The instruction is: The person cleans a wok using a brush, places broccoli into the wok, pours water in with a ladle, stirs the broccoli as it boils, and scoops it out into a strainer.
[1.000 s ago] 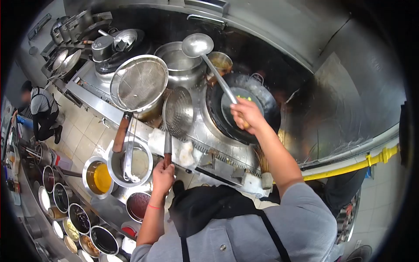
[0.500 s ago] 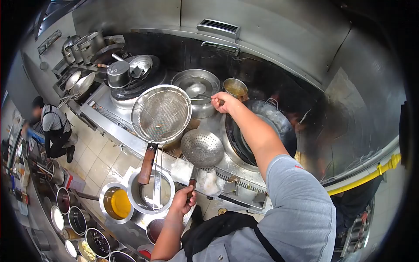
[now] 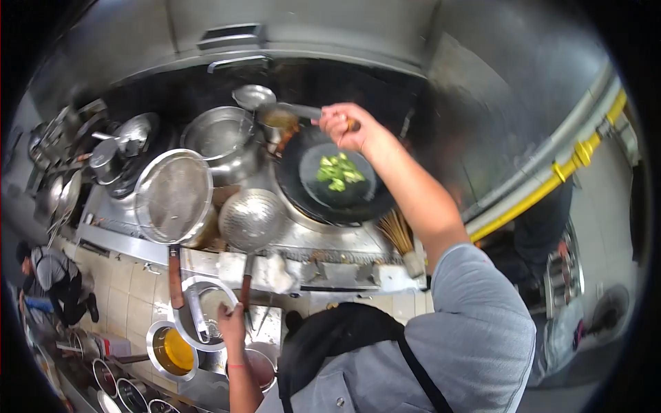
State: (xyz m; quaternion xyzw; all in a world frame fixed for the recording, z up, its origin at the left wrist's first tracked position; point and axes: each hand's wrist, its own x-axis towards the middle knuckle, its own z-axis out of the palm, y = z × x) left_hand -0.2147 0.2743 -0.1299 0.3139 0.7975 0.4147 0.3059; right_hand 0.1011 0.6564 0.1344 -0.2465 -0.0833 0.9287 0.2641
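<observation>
My right hand [image 3: 350,128] is wrapped round the wooden handle of a ladle [image 3: 255,97], whose metal bowl hangs above the back of the stove, beside a small pot [image 3: 279,118]. Below my right forearm sits a dark wok [image 3: 306,199] with chopped green vegetables [image 3: 339,172] in it. Slightly blurred, my left hand [image 3: 232,323] is beside the handle end of a perforated skimmer [image 3: 252,220], its thumb and finger apart. That skimmer looks bare and rests at the stove's front. Left of it lies a round mesh strainer [image 3: 175,196] with a wooden handle.
A wide metal pot [image 3: 219,138] stands behind the strainer. By the stove front are a pot of yellow liquid [image 3: 177,350] and a white-rimmed pot [image 3: 180,323]. A bamboo brush [image 3: 398,234] is right of the wok. Another person [image 3: 58,279] bends at far left.
The view has turned right. My right hand has lifted the ladle from the wide pot and moved it rightward. My left hand has come off the skimmer's handle. Greens now show in the wok.
</observation>
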